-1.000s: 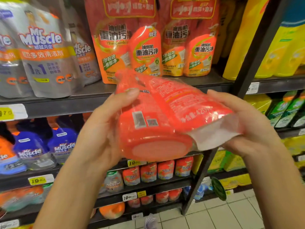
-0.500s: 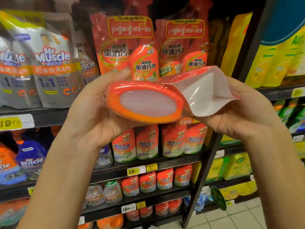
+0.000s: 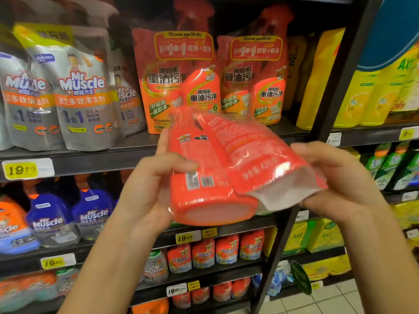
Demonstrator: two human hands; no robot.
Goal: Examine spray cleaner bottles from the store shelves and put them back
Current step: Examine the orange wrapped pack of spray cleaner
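Now the orange cleaner pack (image 3: 217, 159) shows me its printed back, not its base anymore, so I am still examining. My left hand (image 3: 147, 189) and right hand (image 3: 335, 184) grip its 2 sides, before the shelf (image 3: 90, 159).

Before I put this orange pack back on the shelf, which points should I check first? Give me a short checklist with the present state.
1. Left hand grips the orange pack: ok.
2. Right hand holds its pouch end: ok.
3. Matching packs stand on the shelf behind: ok.
4. Pack upright for shelving: not ok, its base points toward the camera.
5. Free slot on that shelf: cannot tell, the held pack hides it.
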